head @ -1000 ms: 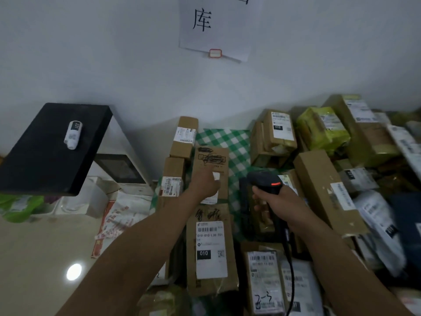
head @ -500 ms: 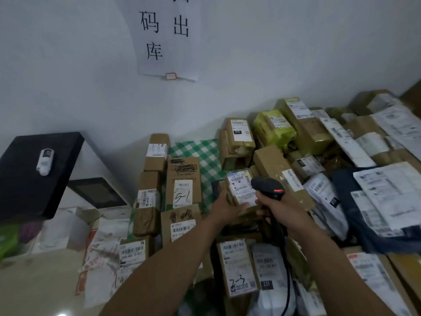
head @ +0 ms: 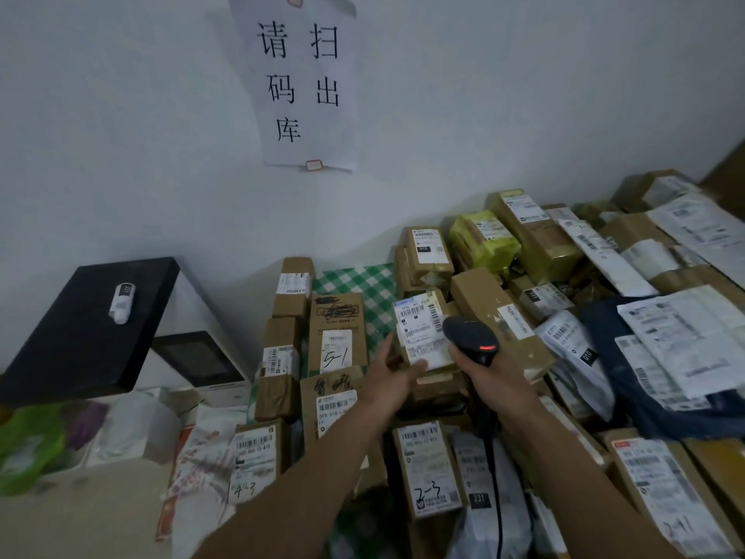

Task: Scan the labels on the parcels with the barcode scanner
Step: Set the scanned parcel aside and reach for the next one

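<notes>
My left hand [head: 393, 377] holds a small brown parcel [head: 437, 387] from below and tilts its white barcode label [head: 419, 328] up toward me. My right hand [head: 490, 375] grips a black barcode scanner [head: 469, 338] with a red light on its head, right beside the label's right edge. The scanner's black cable [head: 496, 478] hangs down between my forearms. Several labelled brown parcels lie around, among them one marked 5-1 [head: 338, 334] and one marked 2-3 [head: 427, 470].
A heap of boxes and bags with labels [head: 604, 316] fills the right side up to the wall. A green checked cloth [head: 358, 284] shows between parcels. At the left stands a black box [head: 80, 324] with a small white bottle [head: 121, 302], beside a white device [head: 193, 361]. A paper sign [head: 302, 82] hangs on the wall.
My left hand left the 5-1 parcel, took hold of the small parcel and lifted its label beside the scanner. The view swung up and to the right.
</notes>
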`<state>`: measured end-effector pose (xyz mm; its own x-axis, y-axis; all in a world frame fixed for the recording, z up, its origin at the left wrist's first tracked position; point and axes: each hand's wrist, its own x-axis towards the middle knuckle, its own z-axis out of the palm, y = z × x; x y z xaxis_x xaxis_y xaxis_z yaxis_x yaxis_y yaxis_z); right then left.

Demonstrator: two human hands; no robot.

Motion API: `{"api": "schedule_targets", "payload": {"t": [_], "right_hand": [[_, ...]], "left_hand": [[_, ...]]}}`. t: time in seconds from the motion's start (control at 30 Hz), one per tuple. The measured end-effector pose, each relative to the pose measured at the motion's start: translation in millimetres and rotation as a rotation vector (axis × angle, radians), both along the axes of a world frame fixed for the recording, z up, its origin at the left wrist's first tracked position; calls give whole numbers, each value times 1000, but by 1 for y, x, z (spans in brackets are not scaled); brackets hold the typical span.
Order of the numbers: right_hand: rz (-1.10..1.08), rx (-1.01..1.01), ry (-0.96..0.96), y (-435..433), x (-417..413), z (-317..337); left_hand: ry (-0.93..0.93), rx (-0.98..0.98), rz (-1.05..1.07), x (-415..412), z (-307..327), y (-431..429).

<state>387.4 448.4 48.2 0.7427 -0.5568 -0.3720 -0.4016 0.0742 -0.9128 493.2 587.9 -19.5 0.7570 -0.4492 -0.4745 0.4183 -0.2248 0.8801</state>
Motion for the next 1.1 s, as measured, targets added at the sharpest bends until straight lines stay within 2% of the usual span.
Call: {"api": "schedule_targets", "payload": {"t": [0.17,0.4,0.63,0.77,1.1], "right_hand": [[49,11,-57,12,-8,17],[149,17,-97,30,-1,41],[259,-88,-54,40,12,50],[379,-26,-25,56,23,63],[458,-84,14,76,40,74]], "left_hand": [[-76,-39,-29,-2,28,29],[-126,-63,-107,8,35,59],[-357,16,-12,29,34,71],[-457,18,8,37,34,76],[-548,64,23,52,28,86]]}}
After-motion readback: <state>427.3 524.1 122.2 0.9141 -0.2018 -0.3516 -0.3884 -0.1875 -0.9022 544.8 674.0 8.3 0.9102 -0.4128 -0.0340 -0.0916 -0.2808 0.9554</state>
